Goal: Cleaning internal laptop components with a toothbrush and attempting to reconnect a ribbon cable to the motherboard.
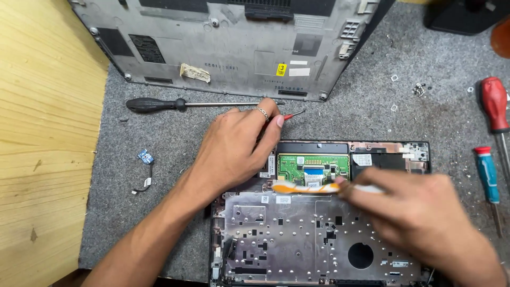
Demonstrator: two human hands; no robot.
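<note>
An opened laptop base [297, 234] lies on a grey felt mat [149, 212], its silver metal plate up and a green circuit board [313, 166] near its far edge. My left hand [236, 146], a ring on one finger, rests palm down on the base's far left corner. My right hand [419, 212] grips an orange and white brush [305, 187] and holds its blurred head across the green board.
A grey laptop bottom cover [228, 42] lies at the far side. A black screwdriver [159, 104] lies in front of it. Red [495, 109] and teal [486, 172] screwdrivers lie at right, loose screws [419, 89] nearby. A small blue board with a cable [145, 159] sits left, beside the wooden tabletop [42, 143].
</note>
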